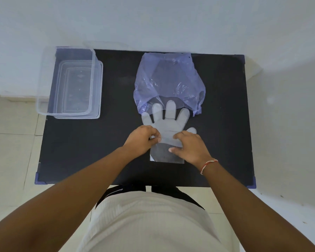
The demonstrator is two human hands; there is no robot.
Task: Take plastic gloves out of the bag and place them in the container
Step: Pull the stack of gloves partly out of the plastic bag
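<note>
Low in the frame sit my pale shirt and both forearms, reaching up to the middle of the black bench; my left hand pinches the left edge of a clear plastic glove, thumb and fingertips curled onto the film, so that grip is grasping the glove; my right hand lies over the glove's right side near its cuff, fingers bent down on the plastic and thumb beneath them, apparently gripping it too; a red and white thread band circles that wrist; the glove lies flat at centre frame, its fingertips touching the mouth of the purple bag just above; the clear container stands at upper left, well apart from the glove.
</note>
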